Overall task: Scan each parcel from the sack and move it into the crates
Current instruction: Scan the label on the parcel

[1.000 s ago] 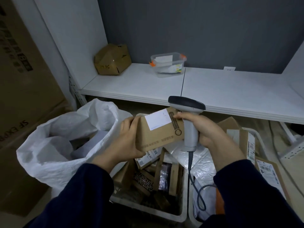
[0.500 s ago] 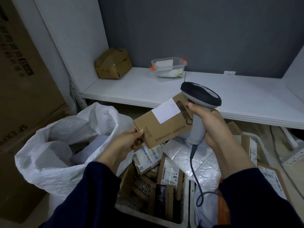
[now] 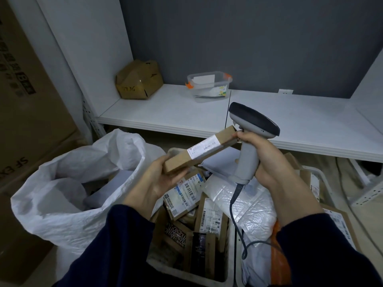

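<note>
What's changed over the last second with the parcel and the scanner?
The flat parcel has been turned from its broad face to its narrow labelled edge, the left hand shifting to its lower end. The right hand lifted and tilted the scanner, a fingertip on the parcel's upper end. Both grips held; sack and crates unchanged.

Tiny illegible print on parcel point(image 3: 200, 150)

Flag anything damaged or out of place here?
The brown cardboard box at the shelf's back left corner is crushed: its top and sides are caved in and creased. The flat parcel in the left hand looks intact, as does the scanner in the right hand. Parcels in the crate lie jumbled, none visibly torn.
</note>
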